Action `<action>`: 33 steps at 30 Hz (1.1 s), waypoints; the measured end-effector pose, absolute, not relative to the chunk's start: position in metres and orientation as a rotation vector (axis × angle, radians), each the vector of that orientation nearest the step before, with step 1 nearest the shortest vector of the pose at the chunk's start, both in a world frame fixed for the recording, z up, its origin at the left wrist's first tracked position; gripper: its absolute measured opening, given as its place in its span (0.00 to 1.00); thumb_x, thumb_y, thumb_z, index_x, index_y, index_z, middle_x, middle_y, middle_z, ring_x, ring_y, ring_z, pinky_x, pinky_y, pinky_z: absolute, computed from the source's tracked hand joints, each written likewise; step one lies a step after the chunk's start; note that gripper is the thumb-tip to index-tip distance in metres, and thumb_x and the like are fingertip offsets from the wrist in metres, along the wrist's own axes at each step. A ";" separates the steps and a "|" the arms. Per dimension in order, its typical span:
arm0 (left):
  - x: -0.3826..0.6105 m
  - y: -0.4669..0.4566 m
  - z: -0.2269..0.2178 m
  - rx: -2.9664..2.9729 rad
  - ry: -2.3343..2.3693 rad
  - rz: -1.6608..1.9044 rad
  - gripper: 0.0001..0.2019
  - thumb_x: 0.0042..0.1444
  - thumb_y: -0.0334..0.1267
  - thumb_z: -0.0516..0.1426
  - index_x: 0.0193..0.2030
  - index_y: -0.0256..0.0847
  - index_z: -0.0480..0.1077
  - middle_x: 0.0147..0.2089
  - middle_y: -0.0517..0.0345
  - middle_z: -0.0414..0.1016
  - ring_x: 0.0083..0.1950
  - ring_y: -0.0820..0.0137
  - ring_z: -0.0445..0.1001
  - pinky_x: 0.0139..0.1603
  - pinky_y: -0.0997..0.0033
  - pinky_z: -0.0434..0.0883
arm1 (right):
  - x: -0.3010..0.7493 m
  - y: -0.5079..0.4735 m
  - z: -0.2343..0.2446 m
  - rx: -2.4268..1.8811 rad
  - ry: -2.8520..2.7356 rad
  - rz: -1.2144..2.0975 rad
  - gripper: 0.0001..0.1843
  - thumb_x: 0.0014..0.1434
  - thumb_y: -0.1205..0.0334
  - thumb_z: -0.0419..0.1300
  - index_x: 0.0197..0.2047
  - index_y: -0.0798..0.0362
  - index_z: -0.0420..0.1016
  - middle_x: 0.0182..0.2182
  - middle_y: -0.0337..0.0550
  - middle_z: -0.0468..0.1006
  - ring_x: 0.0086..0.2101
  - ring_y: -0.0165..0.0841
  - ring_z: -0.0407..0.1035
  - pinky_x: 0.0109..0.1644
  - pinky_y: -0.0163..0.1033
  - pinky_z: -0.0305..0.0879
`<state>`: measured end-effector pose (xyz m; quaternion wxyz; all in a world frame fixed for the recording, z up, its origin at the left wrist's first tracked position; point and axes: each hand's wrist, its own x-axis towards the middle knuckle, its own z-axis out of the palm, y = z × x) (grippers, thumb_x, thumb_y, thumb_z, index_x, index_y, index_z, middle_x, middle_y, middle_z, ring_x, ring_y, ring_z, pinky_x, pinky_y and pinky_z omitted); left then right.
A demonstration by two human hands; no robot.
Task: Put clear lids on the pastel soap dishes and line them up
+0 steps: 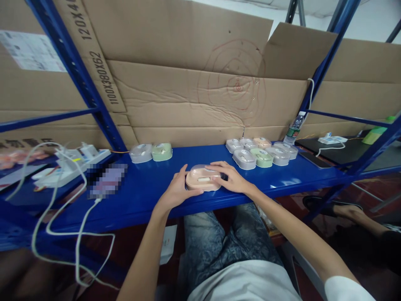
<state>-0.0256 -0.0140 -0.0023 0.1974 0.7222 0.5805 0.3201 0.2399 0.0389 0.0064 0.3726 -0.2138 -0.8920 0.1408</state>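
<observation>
A pink oval case with a clear lid [202,179] sits on the blue shelf [150,184] in front of me. My left hand [177,190] cups its left end, thumb and fingers curled round it. Over the case's right end lies my right hand [231,177], fingers resting on the lid. Two similar cases, one grey [140,153] and one green [162,151], stand at the back left. Several more cases in grey, green and pink [261,152] are grouped at the back right.
Cardboard sheets [188,83] wall off the back of the shelf. A power strip with white chargers and cables [70,165] lies at the left. A water bottle [294,128] and a dark phone [315,160] are at the right. Another person's foot [332,207] shows lower right.
</observation>
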 end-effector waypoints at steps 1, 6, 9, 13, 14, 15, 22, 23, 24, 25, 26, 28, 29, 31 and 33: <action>-0.026 -0.013 -0.002 2.026 1.623 0.890 0.63 0.45 0.58 0.72 0.80 0.38 0.43 0.70 0.37 0.67 0.75 0.41 0.58 0.72 0.41 0.58 | 0.239 0.037 0.006 -0.547 -2.310 0.348 0.25 0.72 0.52 0.58 0.70 0.43 0.69 0.65 0.52 0.71 0.65 0.44 0.64 0.69 0.58 0.61; -0.026 -0.013 -0.001 2.031 1.628 0.882 0.61 0.45 0.58 0.71 0.79 0.38 0.46 0.75 0.34 0.59 0.77 0.39 0.55 0.73 0.39 0.57 | 0.236 0.034 0.007 -0.525 -2.431 0.283 0.28 0.71 0.50 0.60 0.71 0.43 0.68 0.68 0.54 0.67 0.69 0.47 0.59 0.69 0.61 0.59; -0.026 -0.014 -0.001 2.023 1.628 0.880 0.60 0.45 0.59 0.71 0.78 0.36 0.47 0.76 0.31 0.57 0.77 0.39 0.55 0.72 0.39 0.58 | 0.235 0.033 0.008 -0.511 -2.460 0.269 0.29 0.71 0.50 0.60 0.72 0.43 0.67 0.69 0.54 0.66 0.70 0.47 0.57 0.70 0.61 0.58; -0.025 -0.014 -0.002 2.019 1.626 0.887 0.61 0.45 0.58 0.71 0.78 0.32 0.48 0.75 0.29 0.58 0.76 0.41 0.56 0.73 0.43 0.58 | 0.234 0.032 0.009 -0.499 -2.475 0.261 0.28 0.72 0.51 0.59 0.72 0.43 0.66 0.70 0.53 0.64 0.71 0.45 0.54 0.72 0.60 0.56; -0.025 -0.014 -0.003 2.019 1.625 0.888 0.62 0.45 0.58 0.71 0.78 0.31 0.48 0.74 0.28 0.58 0.76 0.41 0.57 0.74 0.43 0.58 | 0.235 0.032 0.009 -0.495 -2.478 0.258 0.28 0.72 0.51 0.59 0.73 0.44 0.66 0.71 0.54 0.63 0.71 0.45 0.54 0.72 0.60 0.56; -0.025 -0.013 -0.003 2.020 1.622 0.890 0.62 0.45 0.58 0.71 0.78 0.31 0.47 0.74 0.28 0.58 0.76 0.41 0.57 0.74 0.44 0.58 | 0.235 0.032 0.009 -0.493 -2.481 0.254 0.28 0.72 0.51 0.59 0.73 0.44 0.66 0.71 0.54 0.62 0.71 0.45 0.54 0.72 0.60 0.55; -0.027 -0.012 -0.006 2.047 1.595 0.917 0.59 0.45 0.59 0.71 0.78 0.39 0.50 0.74 0.34 0.60 0.76 0.41 0.58 0.73 0.42 0.58 | 0.234 0.030 0.011 -0.508 -2.501 0.212 0.28 0.73 0.51 0.58 0.73 0.43 0.65 0.71 0.54 0.62 0.71 0.47 0.54 0.71 0.62 0.56; -0.027 -0.012 -0.005 2.053 1.593 0.919 0.59 0.45 0.59 0.71 0.78 0.40 0.50 0.74 0.34 0.60 0.76 0.41 0.59 0.73 0.42 0.58 | 0.234 0.030 0.011 -0.511 -2.502 0.203 0.28 0.73 0.51 0.58 0.73 0.43 0.66 0.71 0.55 0.62 0.71 0.47 0.54 0.71 0.62 0.57; -0.026 -0.013 -0.005 2.056 1.594 0.918 0.59 0.45 0.59 0.71 0.78 0.39 0.50 0.74 0.34 0.60 0.76 0.41 0.59 0.73 0.42 0.59 | 0.234 0.030 0.011 -0.513 -2.503 0.194 0.28 0.73 0.51 0.58 0.73 0.43 0.66 0.71 0.55 0.62 0.71 0.47 0.54 0.71 0.62 0.57; -0.026 -0.013 -0.004 2.056 1.598 0.911 0.59 0.45 0.59 0.71 0.78 0.38 0.50 0.74 0.33 0.60 0.76 0.41 0.59 0.73 0.42 0.59 | 0.234 0.030 0.011 -0.516 -2.506 0.185 0.27 0.73 0.51 0.58 0.72 0.44 0.66 0.71 0.55 0.62 0.71 0.47 0.54 0.71 0.62 0.57; -0.026 -0.013 -0.004 2.054 1.603 0.906 0.59 0.45 0.59 0.71 0.78 0.37 0.50 0.74 0.33 0.60 0.76 0.41 0.59 0.73 0.43 0.59 | 0.233 0.030 0.011 -0.517 -2.510 0.177 0.27 0.73 0.51 0.58 0.72 0.44 0.67 0.71 0.55 0.61 0.71 0.47 0.54 0.71 0.61 0.57; -0.026 -0.014 -0.003 2.046 1.614 0.902 0.58 0.46 0.58 0.71 0.77 0.36 0.51 0.74 0.32 0.60 0.76 0.42 0.59 0.73 0.44 0.59 | 0.233 0.031 0.011 -0.513 -2.513 0.173 0.27 0.73 0.51 0.58 0.72 0.44 0.68 0.71 0.55 0.62 0.71 0.46 0.54 0.72 0.60 0.57; -0.026 -0.014 -0.003 2.045 1.615 0.903 0.58 0.46 0.58 0.71 0.77 0.36 0.51 0.74 0.33 0.60 0.76 0.42 0.59 0.73 0.44 0.59 | 0.232 0.031 0.011 -0.509 -2.514 0.176 0.27 0.73 0.51 0.58 0.71 0.45 0.68 0.70 0.55 0.63 0.70 0.45 0.55 0.72 0.60 0.56; -0.026 -0.014 -0.004 2.049 1.610 0.911 0.57 0.46 0.58 0.71 0.77 0.37 0.51 0.74 0.34 0.61 0.75 0.43 0.59 0.73 0.44 0.59 | 0.232 0.032 0.011 -0.497 -2.512 0.189 0.27 0.73 0.52 0.58 0.71 0.47 0.68 0.69 0.55 0.65 0.70 0.45 0.55 0.72 0.59 0.56; -0.026 -0.014 -0.004 2.064 1.601 0.908 0.56 0.47 0.57 0.71 0.77 0.37 0.52 0.73 0.35 0.62 0.75 0.44 0.60 0.73 0.45 0.59 | 0.232 0.032 0.011 -0.493 -2.516 0.205 0.27 0.73 0.52 0.58 0.71 0.48 0.68 0.69 0.56 0.66 0.71 0.45 0.55 0.72 0.59 0.56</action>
